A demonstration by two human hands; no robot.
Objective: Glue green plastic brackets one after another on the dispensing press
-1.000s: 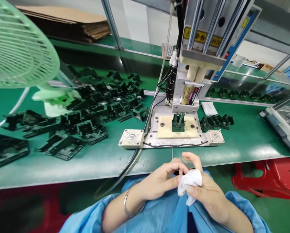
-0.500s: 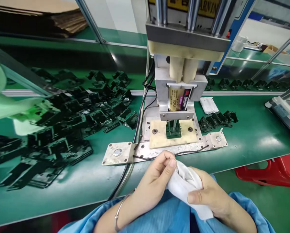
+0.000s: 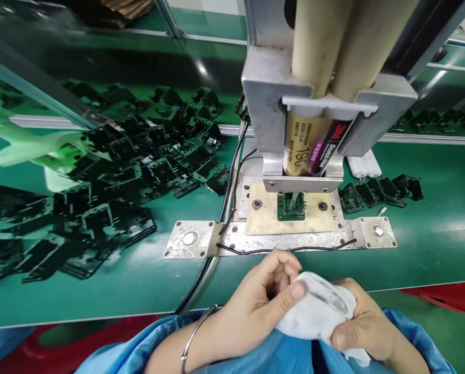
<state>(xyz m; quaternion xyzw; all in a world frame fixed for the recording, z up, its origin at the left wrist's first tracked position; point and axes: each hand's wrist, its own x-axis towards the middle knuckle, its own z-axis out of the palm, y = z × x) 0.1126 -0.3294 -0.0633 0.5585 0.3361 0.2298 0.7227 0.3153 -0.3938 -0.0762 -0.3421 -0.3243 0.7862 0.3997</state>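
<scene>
White cloth (image 3: 314, 314) is hanging bunched between the hands, near the front edge of the green table (image 3: 431, 259). The left hand (image 3: 259, 306), wearing a metal bracelet (image 3: 189, 343), is pinching it with thumb and curled fingers; the right hand (image 3: 367, 324) is gripping its other end, thumb on top. Just beyond, a metal base (image 3: 263, 243) with a button at either end is standing between the hands and a cream block (image 3: 314, 223), a thin cord (image 3: 263, 251) running along its front. Cables (image 3: 228, 189) are crossing the table on the left. The block is carrying a small dark part (image 3: 286, 213), below a two-barrel tube (image 3: 306, 140); a metal holder (image 3: 263, 117) is clasping the tube, whose label is hiding its contents. Leftward, a heap of black parts (image 3: 158, 174) is spreading beside a light green plastic stand (image 3: 26, 143). To the right, a short row of black parts (image 3: 372, 193) is sitting near a flat white bundle (image 3: 360, 165). Farther back, dark shapes (image 3: 427, 120) are showing behind the rail (image 3: 431, 138), possibly only reflections.
</scene>
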